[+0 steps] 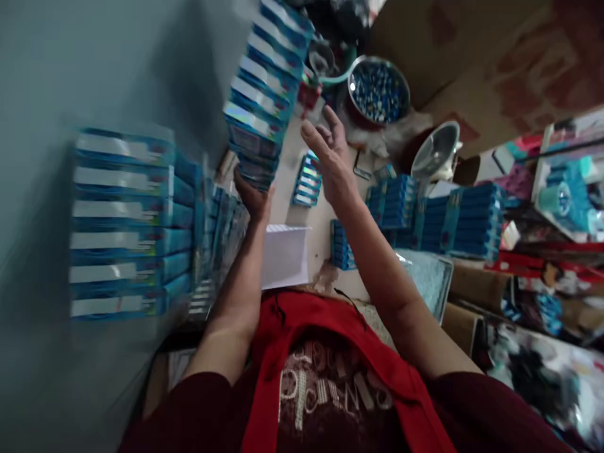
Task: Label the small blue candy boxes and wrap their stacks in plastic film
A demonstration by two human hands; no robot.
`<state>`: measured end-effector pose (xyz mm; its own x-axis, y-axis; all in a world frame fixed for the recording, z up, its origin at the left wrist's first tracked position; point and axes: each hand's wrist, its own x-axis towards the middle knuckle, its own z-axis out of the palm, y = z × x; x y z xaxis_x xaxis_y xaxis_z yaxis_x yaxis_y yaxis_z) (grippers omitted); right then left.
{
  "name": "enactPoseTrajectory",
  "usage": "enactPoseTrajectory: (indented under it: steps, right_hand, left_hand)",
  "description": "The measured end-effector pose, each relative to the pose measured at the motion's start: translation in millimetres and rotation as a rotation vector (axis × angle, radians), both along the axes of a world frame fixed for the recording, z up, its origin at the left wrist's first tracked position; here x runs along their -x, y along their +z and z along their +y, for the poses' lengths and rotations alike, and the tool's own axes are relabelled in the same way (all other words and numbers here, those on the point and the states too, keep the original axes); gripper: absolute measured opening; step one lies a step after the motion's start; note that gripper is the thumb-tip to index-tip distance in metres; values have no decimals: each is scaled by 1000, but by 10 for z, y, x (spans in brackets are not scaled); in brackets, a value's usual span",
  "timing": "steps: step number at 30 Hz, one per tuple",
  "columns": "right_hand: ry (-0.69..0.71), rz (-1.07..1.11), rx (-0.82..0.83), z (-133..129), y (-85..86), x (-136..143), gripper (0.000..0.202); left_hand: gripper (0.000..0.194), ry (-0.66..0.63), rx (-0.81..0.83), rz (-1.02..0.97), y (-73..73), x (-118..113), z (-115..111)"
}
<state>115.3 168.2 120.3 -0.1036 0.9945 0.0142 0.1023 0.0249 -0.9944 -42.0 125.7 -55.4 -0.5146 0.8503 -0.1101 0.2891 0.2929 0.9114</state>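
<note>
My left hand (255, 192) is wrapped under the bottom end of a tall stack of blue boxes (267, 82) with white labels, which leans slightly to the right. My right hand (331, 157) is raised to the right of the stack, its fingers apart, with nothing in it. Beneath and between my hands, a small blue pack with white stripes (307, 181) lies on the table (283, 211). Nearer to me is a white paper or box (284, 257).
More blue boxes (117, 223) are stacked at the left by the wall. Blue stacks (453, 220) stand on the right. Beyond my right hand are a metal bowl of small blue pieces (380, 91), a tilted clear bowl (436, 151) and a large cardboard box (481, 63).
</note>
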Motion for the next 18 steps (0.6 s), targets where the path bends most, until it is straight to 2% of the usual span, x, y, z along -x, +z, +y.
enactPoseTrajectory:
  steps: [2, 4, 6, 8, 10, 13, 15, 18]
  right_hand:
    - [-68, -101, 79, -412, -96, -545, 99]
    - [-149, -200, 204, -967, -225, -1092, 87]
    - [-287, -246, 390, -1619, -390, -1548, 81]
    - [-444, -353, 626, -2297, -565, -1841, 82]
    - [-525, -480, 752, -2923, -725, -1942, 87]
    - [-475, -532, 792, -3599, -925, -1805, 79]
    - [-352, -559, 790, -3805, -1044, -1641, 62]
    - [-97, -610, 729, -3754, -1204, -1484, 30]
  left_hand:
    - [125, -31, -29, 10, -73, -26, 20]
    - [124, -56, -29, 0, -120, -69, -11]
    - [117, -56, -26, 31, -143, -125, -141]
    - [106, -86, -40, 95, -158, -172, -395]
    - [82, -200, -60, 147, -184, -176, -742]
    - [37, -441, -29, 237, -256, -70, -1251]
    - [29, -539, 13, 344, -319, 47, -1461]
    - [28, -697, 93, 551, -416, 193, -1568]
